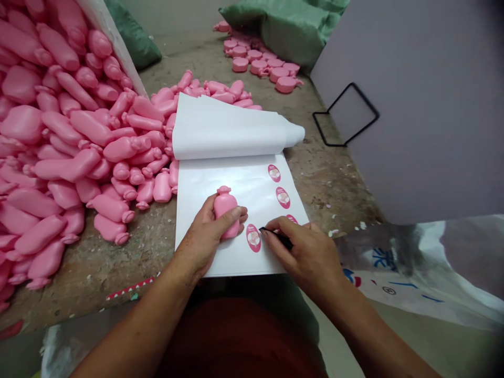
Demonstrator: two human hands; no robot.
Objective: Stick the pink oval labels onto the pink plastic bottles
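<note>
My left hand point(210, 226) is closed around a small pink plastic bottle point(226, 202), its narrow neck pointing away from me. Below the bottle lies a sheet of white label paper point(208, 178) with a few oval pink stickers near its right side. In my right hand point(305, 249) is a slim black pointed tool point(281, 239), mostly covered by the fingers; whether it is tweezers or a pen I cannot tell. Its tip touches or nearly touches the edge of an oval sticker point(253, 238) just right of the bottle. Whether that sticker is lifted is unclear.
A big heap of pink bottles point(79, 126) covers the left of the worn table point(137, 257). Rolled-back sheets point(236, 128) curl behind the label page. More pink bottles point(260, 65) stand near a green sack point(291, 26). A grey panel point(425, 115) with a black wire frame point(346, 115) borders the right.
</note>
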